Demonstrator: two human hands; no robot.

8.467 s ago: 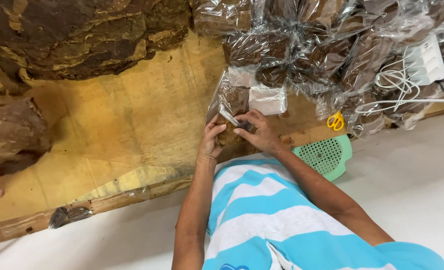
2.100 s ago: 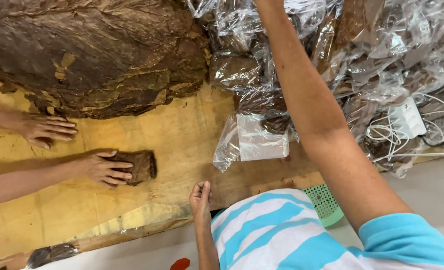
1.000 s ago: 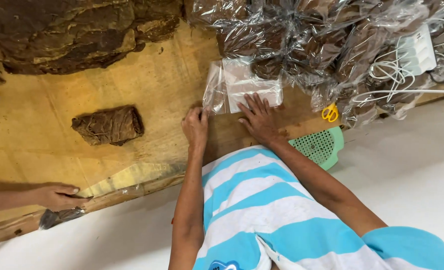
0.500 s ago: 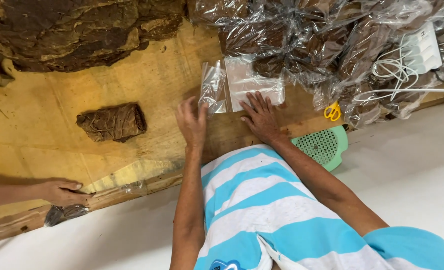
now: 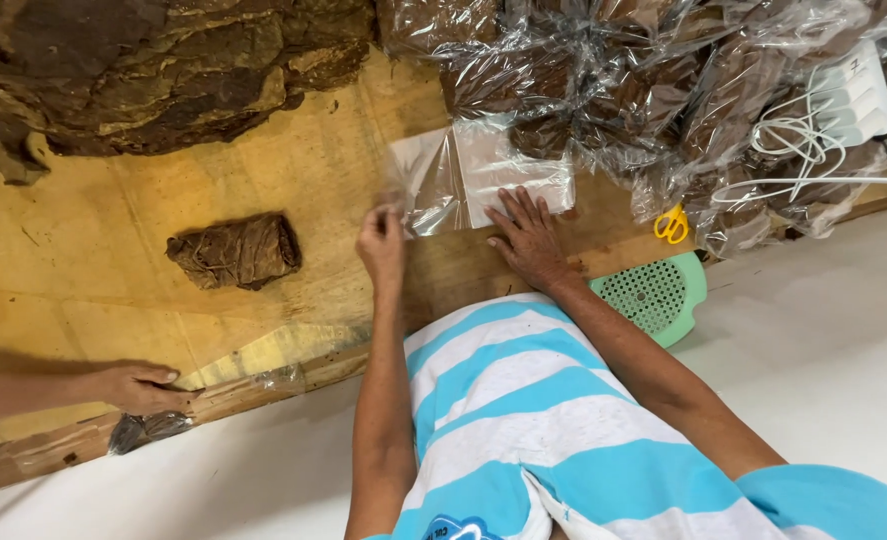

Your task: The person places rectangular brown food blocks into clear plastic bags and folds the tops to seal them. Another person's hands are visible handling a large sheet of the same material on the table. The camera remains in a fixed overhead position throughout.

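Left hand pinches the clear flat plastic bag's near corner (right hand presses it flat, fingers spread).

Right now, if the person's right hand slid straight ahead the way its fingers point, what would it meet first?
The right hand lies flat with its fingertips on the empty clear plastic bag. Straight on, it would probably reach the heap of bagged dried leaves just beyond, though depth is hard to judge.
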